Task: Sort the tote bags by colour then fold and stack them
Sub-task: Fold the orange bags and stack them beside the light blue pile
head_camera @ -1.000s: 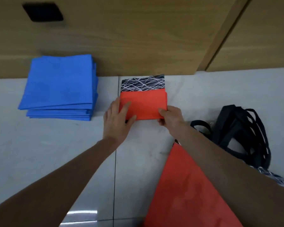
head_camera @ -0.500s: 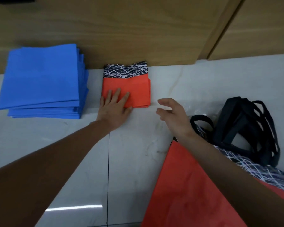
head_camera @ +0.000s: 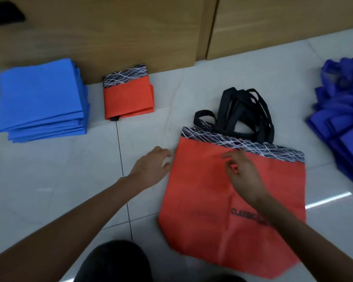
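A folded red tote bag (head_camera: 128, 97) with a black-and-white patterned band lies by the wooden wall. Left of it stands a stack of folded light-blue bags (head_camera: 41, 98). An unfolded red tote bag (head_camera: 202, 210) lies flat on the floor in front of me, its black handles (head_camera: 243, 110) bunched beyond its top edge. My left hand (head_camera: 151, 169) hovers at the bag's left edge with relaxed fingers, holding nothing. Over the bag's upper middle, my right hand (head_camera: 243, 176) has loosely curled fingers and nothing visibly in them.
A heap of unfolded dark-blue bags (head_camera: 342, 119) lies at the right edge. Wooden panels (head_camera: 110, 33) run along the back. The floor is pale tile (head_camera: 49, 180). My dark-clad knee (head_camera: 114, 261) shows at the bottom.
Both hands have left the folded red bag, which stays by the wall, and moved back to the unfolded red bag. The view has swung right, bringing the dark-blue heap into sight.
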Tool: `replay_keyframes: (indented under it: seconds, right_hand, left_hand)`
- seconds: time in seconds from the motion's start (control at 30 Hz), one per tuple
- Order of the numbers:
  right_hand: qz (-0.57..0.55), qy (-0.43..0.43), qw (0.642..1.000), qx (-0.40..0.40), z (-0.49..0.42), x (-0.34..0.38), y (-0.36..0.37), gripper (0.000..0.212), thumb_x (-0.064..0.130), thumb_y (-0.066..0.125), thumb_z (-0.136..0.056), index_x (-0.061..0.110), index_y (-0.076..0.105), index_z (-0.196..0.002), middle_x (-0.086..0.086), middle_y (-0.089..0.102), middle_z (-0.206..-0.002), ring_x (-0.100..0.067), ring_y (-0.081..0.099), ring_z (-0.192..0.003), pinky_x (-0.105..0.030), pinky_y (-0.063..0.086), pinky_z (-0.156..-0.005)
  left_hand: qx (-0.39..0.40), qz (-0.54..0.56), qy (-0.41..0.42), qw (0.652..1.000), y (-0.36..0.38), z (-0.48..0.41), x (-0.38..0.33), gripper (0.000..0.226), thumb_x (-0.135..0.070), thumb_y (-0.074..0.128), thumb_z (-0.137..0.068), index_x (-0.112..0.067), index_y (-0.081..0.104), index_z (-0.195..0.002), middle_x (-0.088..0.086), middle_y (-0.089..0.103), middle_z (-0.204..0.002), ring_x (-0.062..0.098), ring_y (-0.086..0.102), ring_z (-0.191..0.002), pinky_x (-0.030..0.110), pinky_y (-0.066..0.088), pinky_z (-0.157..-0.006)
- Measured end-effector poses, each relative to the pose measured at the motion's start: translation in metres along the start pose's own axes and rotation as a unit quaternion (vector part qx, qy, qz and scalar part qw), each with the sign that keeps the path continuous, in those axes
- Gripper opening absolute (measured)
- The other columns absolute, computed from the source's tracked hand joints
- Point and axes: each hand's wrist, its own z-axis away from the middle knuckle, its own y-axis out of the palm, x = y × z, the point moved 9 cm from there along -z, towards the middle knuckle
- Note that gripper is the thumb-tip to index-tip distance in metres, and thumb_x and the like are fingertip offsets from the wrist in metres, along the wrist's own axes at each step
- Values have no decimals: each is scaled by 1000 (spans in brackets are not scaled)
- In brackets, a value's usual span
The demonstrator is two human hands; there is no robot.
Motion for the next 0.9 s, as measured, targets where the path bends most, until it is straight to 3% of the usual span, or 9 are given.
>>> replay_keyframes:
  seconds: [0.07, 0.17, 0.33, 0.43, 0.5, 0.6, 0.7, 0.8, 0.9]
  right_hand:
    - [48, -3, 999, 3, 34, -15, 3, 30, -8, 52, -82, 7, 62, -106, -8, 55, -109, -25, 58, -98, -23, 42, -88]
    - [113, 3, 993, -24, 84, -33, 5, 29, 1, 53, -74, 2, 63, -102, -16, 57, -110, -37, 57, -97, -35, 41, -89]
    - [121, 88, 985, -82, 149, -65, -10, 34, 27, 56, -83, 7, 62, -110, -13, 56, -117, -34, 53, -104, -34, 36, -93]
    - [169, -15, 985, 41, 173, -53, 13, 65, 64, 44, -85, 12, 55, -122, -9, 49, -133, -25, 45, -114, -32, 36, -99]
    - [214, -66, 966, 126, 185, -46, 33, 75, 72, 40, -82, 18, 48, -133, -7, 41, -143, -25, 42, -122, -37, 36, -103]
    - [250, -98, 956, 120, 186, -41, 38, 76, 70, 44, -81, 19, 42, -137, -7, 42, -142, -24, 41, -122, -42, 37, -105]
    - [239, -100, 963, 79, 182, -35, 29, 72, 65, 49, -82, 17, 42, -135, -7, 49, -136, -21, 41, -119, -44, 38, -104]
    - [238, -103, 964, 61, 184, -29, 17, 58, 29, 61, -76, 17, 45, -131, -7, 56, -130, -27, 55, -112, -45, 49, -94]
    - [196, -63, 978, 30, 185, -28, -3, 53, 13, 43, -80, 15, 51, -132, -7, 57, -130, -29, 59, -112, -37, 51, -91]
  left_hand:
    - [28, 75, -53, 995, 19, 10, -4, 29, -33, 54, -83, -10, 54, -101, 13, 56, -106, 30, 56, -101, 40, 46, -85]
    - [29, 112, -128, 985, 43, 28, -3, 55, -45, 63, -78, -8, 47, -116, 13, 55, -116, 29, 56, -105, 43, 46, -90]
    - [20, -37, -226, 973, 51, 68, 1, 62, -56, 58, -82, -11, 40, -120, 12, 55, -122, 33, 54, -113, 38, 43, -88]
    - [18, -18, -202, 979, 51, 73, -1, 45, -48, 59, -85, -11, 50, -111, 10, 60, -114, 31, 57, -107, 36, 45, -85]
    - [16, 90, -181, 979, 51, 69, -7, 24, -33, 58, -90, -9, 55, -91, 14, 62, -101, 31, 60, -96, 37, 47, -79]
    - [-1, 334, -230, 914, 48, 69, -12, 22, -17, 52, -95, -10, 52, -74, 16, 58, -84, 26, 57, -71, 33, 54, -60]
    - [34, 413, -256, 873, 48, 72, -11, 17, -17, 52, -95, -9, 55, -80, 12, 59, -86, 20, 56, -68, 30, 54, -54]
    - [32, 436, -239, 867, 41, 73, -14, 18, -21, 52, -96, -10, 58, -83, 12, 60, -86, 19, 57, -68, 28, 55, -51]
    - [-59, 421, -191, 885, 21, 72, -16, 23, -17, 39, -101, -4, 58, -101, 12, 57, -84, 22, 55, -65, 28, 52, -56]
